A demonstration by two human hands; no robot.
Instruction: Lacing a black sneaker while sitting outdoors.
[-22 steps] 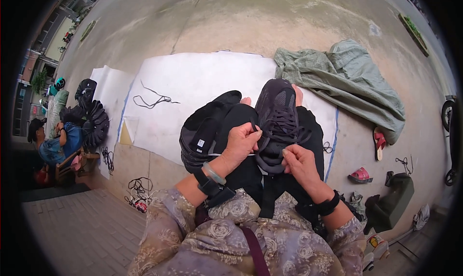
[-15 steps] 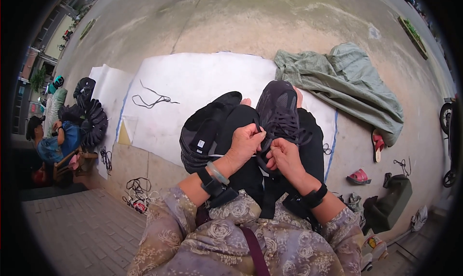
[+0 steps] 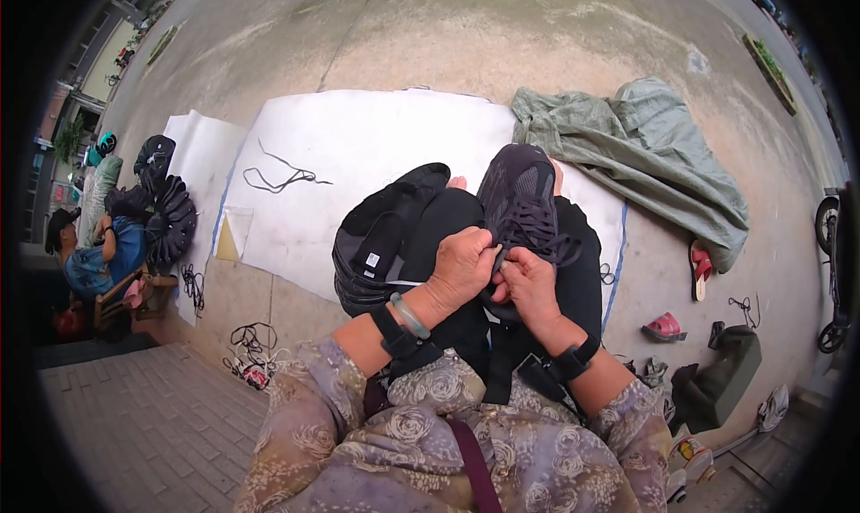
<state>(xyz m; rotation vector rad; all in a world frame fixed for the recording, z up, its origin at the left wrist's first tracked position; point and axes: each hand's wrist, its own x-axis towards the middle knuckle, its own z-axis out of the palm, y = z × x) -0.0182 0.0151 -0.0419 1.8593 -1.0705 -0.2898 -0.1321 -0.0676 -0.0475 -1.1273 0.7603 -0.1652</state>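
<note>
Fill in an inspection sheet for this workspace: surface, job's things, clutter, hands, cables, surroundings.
Surface: white sheet on concrete ground.
Job's things: dark laced shoe, toe pointing away, over the legs; black footwear pile left of it.
Clutter: grey-green cloth partly over the sheet's far right; red sandals on the ground at right.
Hands: left hand and right hand close together at the shoe's near end, fingers curled; exact grip too small to tell.
Cables: no power cable seen; loose dark lace on the sheet.
Surroundings: another person seated far left, near fanned dark shoes.
</note>
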